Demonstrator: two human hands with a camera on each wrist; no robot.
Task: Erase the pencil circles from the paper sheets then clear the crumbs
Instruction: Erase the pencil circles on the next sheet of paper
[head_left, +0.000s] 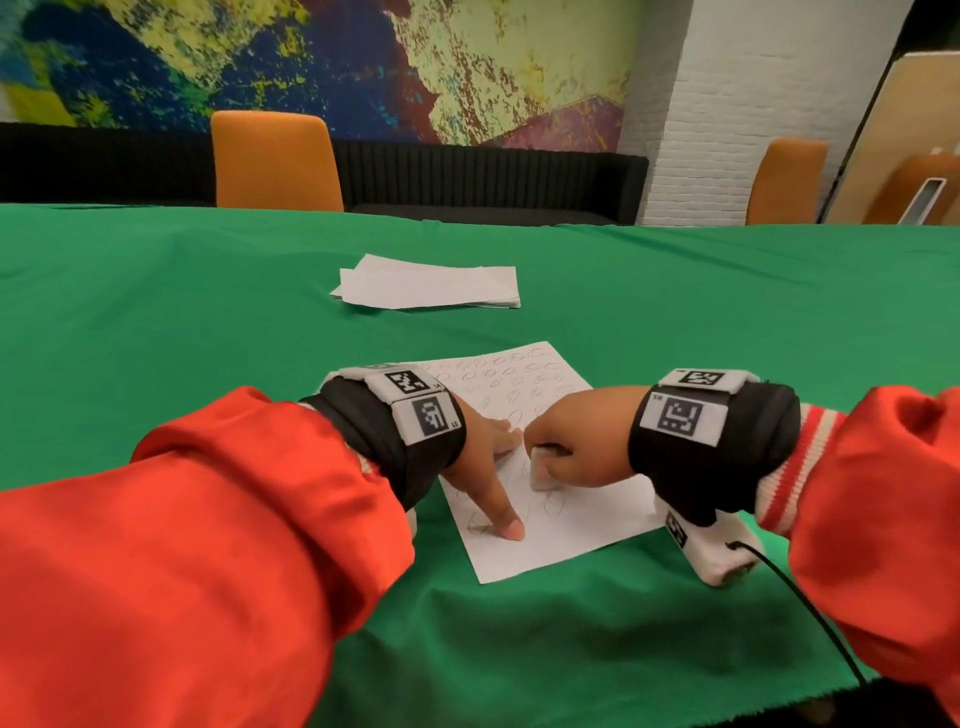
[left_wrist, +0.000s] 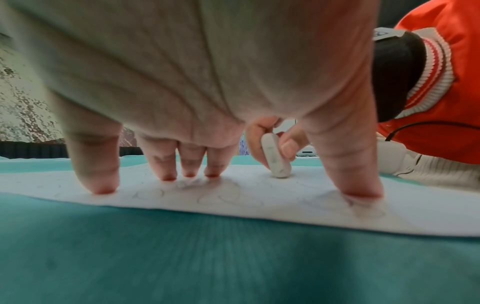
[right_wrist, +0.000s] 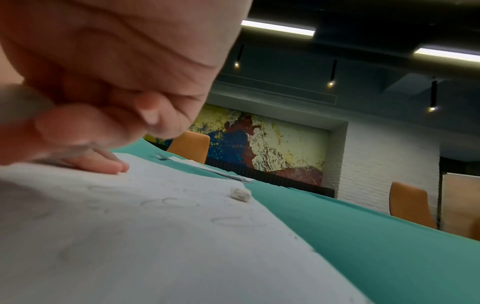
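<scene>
A white paper sheet (head_left: 561, 525) covered with faint pencil circles lies on the green tablecloth in front of me. My left hand (head_left: 485, 462) presses it down with spread straight fingers (left_wrist: 98, 181) and thumb. My right hand (head_left: 569, 441) pinches a white eraser (head_left: 541, 467), whose lower end touches the sheet (left_wrist: 279, 171) between my two hands. A white eraser lump (right_wrist: 240, 194) sits on the sheet (right_wrist: 155, 236) near its right edge.
A loose stack of white sheets (head_left: 428, 283) lies farther back on the green tablecloth (head_left: 182, 322). Orange chairs (head_left: 275, 158) stand beyond the far table edge. A black cable (head_left: 810, 608) runs from my right wrist toward the near edge.
</scene>
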